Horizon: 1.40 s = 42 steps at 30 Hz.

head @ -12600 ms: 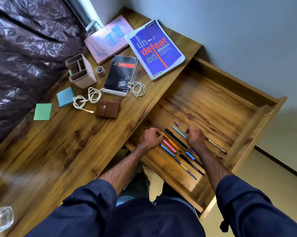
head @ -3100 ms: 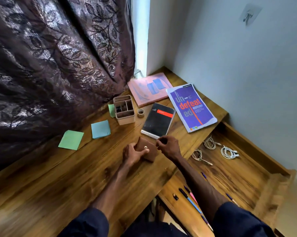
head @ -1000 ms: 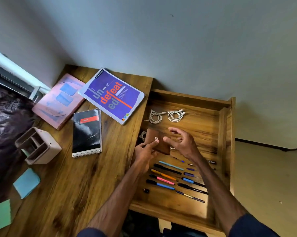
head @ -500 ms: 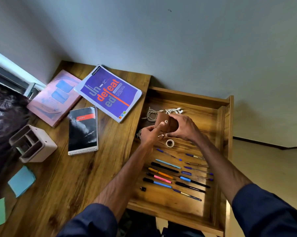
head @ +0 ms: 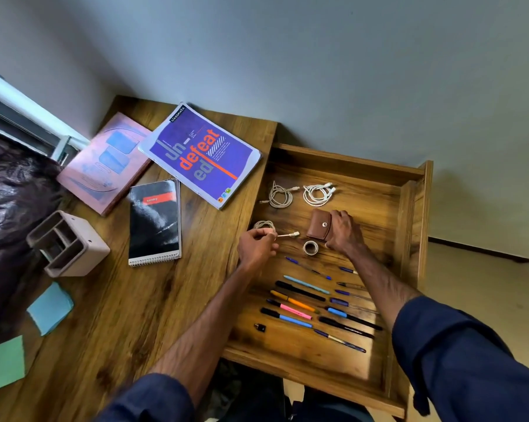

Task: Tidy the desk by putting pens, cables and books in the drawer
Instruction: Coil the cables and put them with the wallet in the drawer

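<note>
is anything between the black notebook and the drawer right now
Only the left hand, pinching a cable over the drawer's desk-side edge, sits on that path. The desk between the black notebook and the drawer is bare, and the drawer is open; pens, wallet and tape roll cover much of its floor.

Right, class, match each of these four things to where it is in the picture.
1 pouch
2 purple book
3 pens
4 cable

A in rows at the near end of the drawer
B flat on the desk, by the wall
C gripped by the right hand
D pinched by the left hand

Pairs: 1-C, 2-B, 3-A, 4-D
</note>
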Tool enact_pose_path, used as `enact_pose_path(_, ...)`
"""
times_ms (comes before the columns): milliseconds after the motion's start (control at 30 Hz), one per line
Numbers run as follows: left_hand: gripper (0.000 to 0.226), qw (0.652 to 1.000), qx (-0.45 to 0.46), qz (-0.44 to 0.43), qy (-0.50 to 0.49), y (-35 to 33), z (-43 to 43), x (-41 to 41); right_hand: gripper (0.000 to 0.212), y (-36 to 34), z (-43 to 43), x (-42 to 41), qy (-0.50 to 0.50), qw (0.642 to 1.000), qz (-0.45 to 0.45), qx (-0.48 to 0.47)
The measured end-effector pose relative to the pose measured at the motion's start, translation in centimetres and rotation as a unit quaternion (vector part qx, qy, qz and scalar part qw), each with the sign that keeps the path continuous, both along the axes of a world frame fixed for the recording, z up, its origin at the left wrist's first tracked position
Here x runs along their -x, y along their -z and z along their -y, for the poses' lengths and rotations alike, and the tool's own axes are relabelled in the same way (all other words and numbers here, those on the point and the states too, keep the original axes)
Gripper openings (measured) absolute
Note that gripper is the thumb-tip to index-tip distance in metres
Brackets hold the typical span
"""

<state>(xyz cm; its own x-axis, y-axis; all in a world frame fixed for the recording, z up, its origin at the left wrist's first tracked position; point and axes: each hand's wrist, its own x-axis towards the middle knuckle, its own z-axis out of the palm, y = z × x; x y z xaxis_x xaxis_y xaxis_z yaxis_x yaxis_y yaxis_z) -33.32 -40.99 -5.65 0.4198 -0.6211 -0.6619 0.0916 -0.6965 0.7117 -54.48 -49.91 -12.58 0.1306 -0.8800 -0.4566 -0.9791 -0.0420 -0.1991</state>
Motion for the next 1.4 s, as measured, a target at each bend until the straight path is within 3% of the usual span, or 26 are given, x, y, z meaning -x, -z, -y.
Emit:
enact_pose_path(133,0.012,1.000,-0.001,-0.005,0.008,0.2,-0.4,-0.3,0.091,0.6,-0.4,-0.1,-0.004,1.000,-0.003,0.022)
enact_pose_path(433,0.023,1.000,0.000,0.016,0.023,0.7,-1.4,-0.3,0.098,1.2,-0.3,-0.2,-0.010,1.000,0.007,0.028)
enact_pose_path(567,0.025,0.998,0.014,0.034,0.043,-0.1,-2.0,-0.6,0.099,0.5,-0.3,-0.5,0.039,0.998,0.036,0.023)
enact_pose_path(767,0.022,0.996,0.035,0.066,0.054,-2.3,-3.4,-2.5,0.070,-3.1,-3.2,-4.3,0.080,0.981,0.132,0.117)
enact_pose_path(1033,0.029,0.989,0.052,0.122,-0.063,-4.9,-7.4,-9.5,0.041,-8.7,-7.8,-16.4,-0.044,0.932,0.326,0.148)
enact_pose_path(1400,0.018,0.960,-0.024,0.164,-0.224,-4.5,-16.7,-21.2,0.030,-10.0,-13.4,-30.8,-0.218,0.900,0.362,0.107)
